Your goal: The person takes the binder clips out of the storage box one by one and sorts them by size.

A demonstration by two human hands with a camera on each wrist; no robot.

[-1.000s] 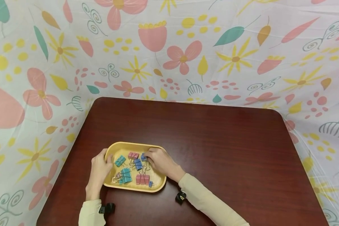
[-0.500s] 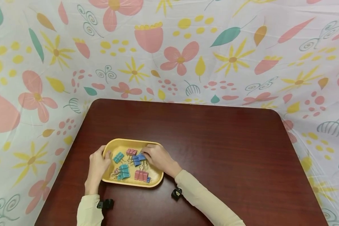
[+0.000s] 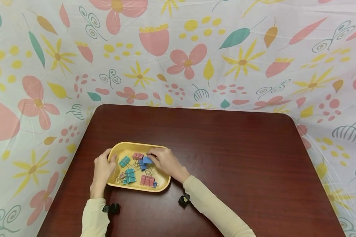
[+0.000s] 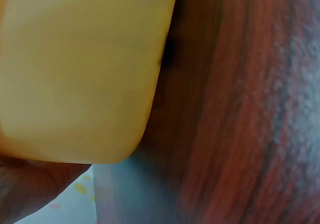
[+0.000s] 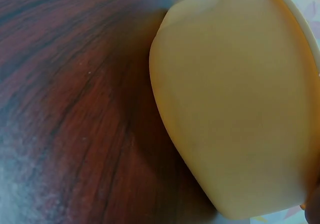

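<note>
A yellow tray (image 3: pixel 133 188) with rounded corners holds several binder clips in teal, pink and blue. My left hand (image 3: pixel 103 169) grips its left end, thumb over the rim and fingers outside. At the right end, my right hand (image 3: pixel 167 162) reaches over the rim and pinches a blue binder clip (image 3: pixel 147 160) above another blue clip (image 3: pixel 142 166). Teal clips (image 3: pixel 130 176) lie to the left, a large pink clip (image 3: pixel 147 180) near the front and a smaller pink one (image 3: pixel 137 156) at the back. Both wrist views are mostly filled by the tray's outer wall (image 4: pixel 80 83).
The dark red-brown wooden table (image 3: pixel 225 171) extends well to the right of the tray and behind it. A white curtain (image 3: pixel 192 39) with printed flowers hangs along the back and both sides. Black camera mounts (image 3: pixel 184 200) sit at both wrists.
My right hand has picked up the blue clip and brought it slightly left, its flat blue face now showing. The tray has shifted a little away from me, with my left hand on it.
</note>
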